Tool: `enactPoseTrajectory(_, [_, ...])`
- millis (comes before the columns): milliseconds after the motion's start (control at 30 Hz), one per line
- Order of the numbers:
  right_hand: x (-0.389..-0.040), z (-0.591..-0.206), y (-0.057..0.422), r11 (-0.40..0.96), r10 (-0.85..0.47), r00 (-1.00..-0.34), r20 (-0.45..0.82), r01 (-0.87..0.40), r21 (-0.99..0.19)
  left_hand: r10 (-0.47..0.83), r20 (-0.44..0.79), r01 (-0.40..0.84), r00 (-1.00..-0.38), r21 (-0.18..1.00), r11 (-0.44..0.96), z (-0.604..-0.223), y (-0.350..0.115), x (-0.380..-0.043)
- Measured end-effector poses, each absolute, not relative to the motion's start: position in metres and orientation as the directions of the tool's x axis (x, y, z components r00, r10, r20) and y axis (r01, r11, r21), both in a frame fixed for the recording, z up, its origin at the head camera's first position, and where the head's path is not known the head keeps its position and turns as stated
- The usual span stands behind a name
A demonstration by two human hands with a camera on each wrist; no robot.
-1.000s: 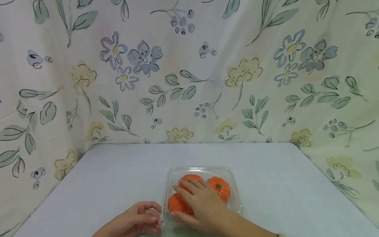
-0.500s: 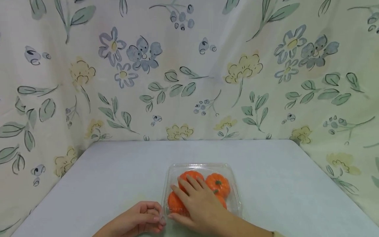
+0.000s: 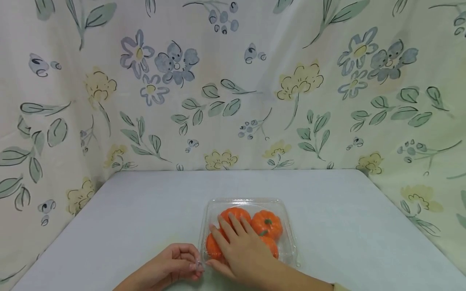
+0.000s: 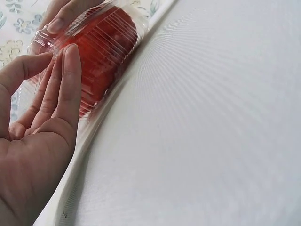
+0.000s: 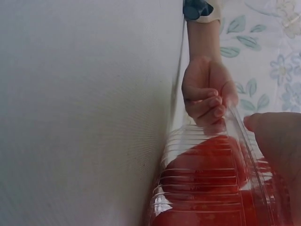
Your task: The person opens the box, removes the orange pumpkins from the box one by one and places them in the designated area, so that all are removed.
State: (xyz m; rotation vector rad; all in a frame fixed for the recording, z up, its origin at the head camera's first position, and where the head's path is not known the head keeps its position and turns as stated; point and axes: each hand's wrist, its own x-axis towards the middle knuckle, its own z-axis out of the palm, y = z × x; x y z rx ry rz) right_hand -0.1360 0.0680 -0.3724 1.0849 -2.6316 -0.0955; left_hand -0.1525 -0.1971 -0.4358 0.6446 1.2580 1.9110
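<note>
A cream fabric curtain printed with blue and yellow flowers and green leaves (image 3: pixel 233 64) hangs behind a broad white cloth-covered table (image 3: pixel 356 218); near the table's front edge sits a clear, rectangular, ribbed plastic container (image 3: pixel 289 234); inside it are four rounded, lobed, glossy orange pumpkins, one far left (image 3: pixel 236 211), one far right (image 3: pixel 274 228), one near right (image 3: pixel 270 245) and one near left (image 3: pixel 212 246), the near-left one partly hidden.

The right hand (image 3: pixel 245 252) lies palm down over the container, its fingers extended and spread above the left-hand pumpkins, gripping nothing; whether clear plastic lies between palm and pumpkins cannot be told; the left hand (image 3: pixel 178 264) is at the container's near left corner, thumb and fingertips together in a pinch on the clear plastic edge, the other fingers bent beside it.

A pale sleeve (image 3: pixel 340 287) shows at the right forearm; a dark strapped device (image 5: pixel 197 8) sits at the left wrist; small green stems (image 3: pixel 268 221) top the right-hand pumpkins.
</note>
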Motion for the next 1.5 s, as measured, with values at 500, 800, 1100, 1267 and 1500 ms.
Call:
enactPoseTrajectory(500, [-0.1346,-0.371,0.067,0.715,-0.698,-0.683,0.215,-0.68,0.163,0.764,0.049,-0.206,-0.643,0.95,-0.235,-0.4346,-0.1957,-0.1509])
enactPoseTrajectory(800, [-0.1346,-0.3714,0.0671,0.712,-0.701,-0.677,0.221,-0.679,0.179,0.746,0.124,-0.092,-0.655,0.966,-0.241,-0.4342,-0.1951,-0.151])
enactPoseTrajectory(1100, [-0.1353,-0.3712,0.0675,0.713,-0.7,-0.68,0.218,-0.681,0.166,0.727,0.091,-0.067,-0.68,0.98,-0.185,-0.4299,-0.1958,-0.1509])
enactPoseTrajectory(1267, [-0.137,-0.3726,0.0686,0.706,-0.706,-0.665,0.245,-0.686,0.174,0.729,0.038,-0.108,-0.684,0.983,-0.152,-0.4282,-0.1964,-0.1515])
enactPoseTrajectory(1500, [-0.1371,-0.3724,0.0685,0.708,-0.704,-0.666,0.247,-0.684,0.176,0.762,0.024,-0.17,-0.647,0.97,-0.174,-0.4323,-0.1992,-0.1525])
